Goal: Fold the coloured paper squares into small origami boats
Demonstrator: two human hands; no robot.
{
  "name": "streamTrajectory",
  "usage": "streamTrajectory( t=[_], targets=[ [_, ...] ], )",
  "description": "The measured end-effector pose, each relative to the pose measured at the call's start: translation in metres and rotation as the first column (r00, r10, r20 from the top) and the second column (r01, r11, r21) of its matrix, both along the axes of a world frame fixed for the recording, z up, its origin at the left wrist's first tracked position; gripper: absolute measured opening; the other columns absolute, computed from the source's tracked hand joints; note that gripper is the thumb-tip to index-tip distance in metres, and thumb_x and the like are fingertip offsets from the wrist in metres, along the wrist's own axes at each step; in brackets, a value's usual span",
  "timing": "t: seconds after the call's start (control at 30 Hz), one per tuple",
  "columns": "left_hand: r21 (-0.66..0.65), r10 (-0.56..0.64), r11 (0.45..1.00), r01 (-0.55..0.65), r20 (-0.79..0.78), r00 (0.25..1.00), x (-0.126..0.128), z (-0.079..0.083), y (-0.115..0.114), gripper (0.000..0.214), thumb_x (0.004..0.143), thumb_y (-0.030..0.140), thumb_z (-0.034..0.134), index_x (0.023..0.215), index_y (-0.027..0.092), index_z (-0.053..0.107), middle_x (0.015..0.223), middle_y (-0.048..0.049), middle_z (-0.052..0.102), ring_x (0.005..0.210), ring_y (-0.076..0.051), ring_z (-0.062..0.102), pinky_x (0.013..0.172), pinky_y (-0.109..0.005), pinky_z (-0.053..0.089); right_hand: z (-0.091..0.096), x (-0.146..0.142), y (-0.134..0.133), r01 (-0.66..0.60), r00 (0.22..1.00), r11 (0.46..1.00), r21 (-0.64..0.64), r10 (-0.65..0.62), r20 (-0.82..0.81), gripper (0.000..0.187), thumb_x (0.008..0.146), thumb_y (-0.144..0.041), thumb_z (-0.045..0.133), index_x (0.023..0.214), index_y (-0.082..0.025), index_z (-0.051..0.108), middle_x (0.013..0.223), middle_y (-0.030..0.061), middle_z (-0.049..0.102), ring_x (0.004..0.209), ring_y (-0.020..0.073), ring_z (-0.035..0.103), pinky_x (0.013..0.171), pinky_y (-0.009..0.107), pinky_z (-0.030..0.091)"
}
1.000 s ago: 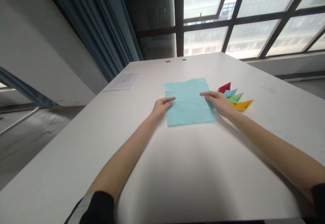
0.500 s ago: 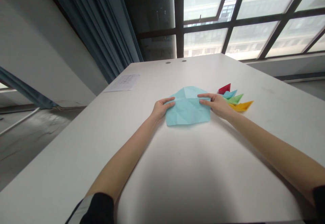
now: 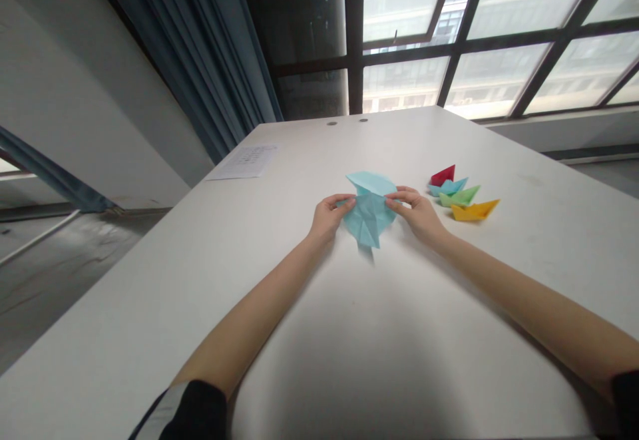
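Note:
A light blue sheet of paper (image 3: 368,214), creased and collapsed inward, is lifted a little off the white table (image 3: 349,333). My left hand (image 3: 329,217) pinches its left side. My right hand (image 3: 419,212) pinches its right side. The paper's lower point hangs just above the tabletop, and its upper flap folds over between my fingers.
Right of my right hand lie folded paper boats in a row: red (image 3: 442,175), blue (image 3: 449,186), green (image 3: 462,195) and yellow (image 3: 474,210). A printed white sheet (image 3: 243,161) lies at the table's far left edge. Blue curtains and large windows stand behind the table.
The flat blue sheet has been pushed inward from both sides and lifted. My hands moved closer together, and the paper collapsed along its creases into a narrower shape.

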State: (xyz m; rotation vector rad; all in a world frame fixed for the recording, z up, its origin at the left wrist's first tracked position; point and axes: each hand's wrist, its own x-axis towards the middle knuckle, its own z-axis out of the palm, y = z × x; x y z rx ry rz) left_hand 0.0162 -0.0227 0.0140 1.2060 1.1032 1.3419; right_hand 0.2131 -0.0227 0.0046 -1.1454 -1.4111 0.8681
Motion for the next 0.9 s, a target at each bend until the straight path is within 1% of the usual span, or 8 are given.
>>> streamTrajectory(
  t=[0.07, 0.13, 0.27, 0.37, 0.5, 0.67, 0.8, 0.9],
  targets=[
    [0.130, 0.106, 0.988, -0.082, -0.195, 0.975, -0.001, 0.002, -0.002, 0.019, 0.062, 0.032, 0.072, 0.075, 0.019, 0.068, 0.106, -0.0082, 0.057, 0.108, -0.024, 0.049, 0.092, -0.039, 0.037, 0.002, 0.000, -0.002, 0.052, 0.994, 0.996, 0.069, -0.058, 0.089, 0.029, 0.064, -0.045, 0.068, 0.081, -0.022, 0.069, 0.128, 0.0080, 0.044, 0.115, 0.0258, 0.043, 0.081, 0.036, 0.043],
    [0.272, 0.196, 0.957, -0.102, -0.344, 0.918, -0.002, 0.007, -0.006, 0.015, 0.062, 0.031, 0.073, 0.072, 0.021, 0.068, 0.124, -0.0067, 0.047, 0.120, -0.027, 0.037, 0.099, -0.041, 0.030, 0.004, -0.001, -0.003, 0.029, 0.994, 0.996, 0.083, -0.038, 0.105, 0.028, 0.066, -0.045, 0.066, 0.081, -0.022, 0.068, 0.126, 0.0079, 0.047, 0.112, 0.0251, 0.046, 0.081, 0.037, 0.043],
    [0.446, 0.171, 0.893, 0.057, -0.453, 0.875, -0.003, 0.019, -0.014, 0.010, 0.067, 0.030, 0.069, 0.070, 0.021, 0.065, 0.122, -0.0056, 0.051, 0.122, -0.026, 0.036, 0.101, -0.039, 0.027, 0.008, -0.003, -0.005, -0.116, 0.993, 0.993, -0.023, 0.115, -0.038, 0.030, 0.069, -0.046, 0.062, 0.082, -0.019, 0.063, 0.086, 0.0054, 0.064, 0.078, 0.0181, 0.058, 0.069, 0.032, 0.045],
    [0.378, 0.044, 0.916, 0.136, -0.432, 0.901, -0.002, 0.024, -0.015, 0.015, 0.072, 0.033, 0.063, 0.072, 0.018, 0.062, 0.089, -0.0056, 0.064, 0.093, -0.020, 0.056, 0.085, -0.031, 0.041, 0.009, -0.004, -0.006, -0.183, 0.975, 0.983, -0.031, 0.177, -0.137, 0.030, 0.068, -0.044, 0.063, 0.085, -0.019, 0.059, 0.074, 0.0023, 0.063, 0.066, 0.0144, 0.057, 0.062, 0.028, 0.045],
    [0.302, 0.043, 0.949, 0.085, -0.393, 0.919, -0.001, 0.024, -0.014, 0.020, 0.072, 0.036, 0.062, 0.074, 0.017, 0.061, 0.073, -0.0015, 0.062, 0.063, -0.012, 0.054, 0.062, -0.022, 0.042, 0.014, -0.004, -0.008, -0.199, 0.963, 0.980, -0.023, 0.191, -0.189, 0.036, 0.069, -0.046, 0.062, 0.093, -0.022, 0.054, 0.073, -0.0003, 0.061, 0.062, 0.0122, 0.055, 0.058, 0.025, 0.044],
    [0.283, 0.142, 0.959, -0.023, -0.409, 0.901, -0.003, 0.020, -0.011, 0.018, 0.071, 0.035, 0.062, 0.074, 0.017, 0.061, 0.074, -0.0009, 0.061, 0.059, -0.010, 0.051, 0.055, -0.020, 0.037, 0.019, -0.004, -0.011, -0.361, 0.912, 0.918, -0.166, 0.310, -0.268, 0.045, 0.077, -0.062, 0.042, 0.092, -0.023, 0.056, 0.085, 0.0028, 0.062, 0.074, 0.0144, 0.058, 0.064, 0.027, 0.047],
    [0.226, 0.121, 0.974, -0.030, -0.400, 0.908, -0.005, 0.016, -0.006, 0.015, 0.069, 0.029, 0.062, 0.078, 0.017, 0.059, 0.072, -0.0010, 0.061, 0.062, -0.011, 0.054, 0.056, -0.021, 0.039, 0.012, -0.003, -0.010, -0.399, 0.912, 0.893, -0.207, 0.362, -0.195, 0.046, 0.066, -0.047, 0.066, 0.105, -0.026, 0.052, 0.094, 0.0025, 0.061, 0.082, 0.0167, 0.059, 0.072, 0.033, 0.049],
    [0.070, 0.025, 0.998, -0.002, -0.337, 0.941, -0.005, 0.014, -0.004, 0.034, 0.063, 0.024, 0.066, 0.095, 0.019, 0.056, 0.063, 0.0021, 0.060, 0.053, -0.010, 0.052, 0.051, -0.020, 0.037, 0.007, -0.003, -0.009, -0.393, 0.919, 0.902, -0.178, 0.386, -0.075, 0.055, 0.060, -0.034, 0.073, 0.109, -0.024, 0.051, 0.089, 0.0026, 0.062, 0.081, 0.0179, 0.060, 0.073, 0.035, 0.049]
  ],
)
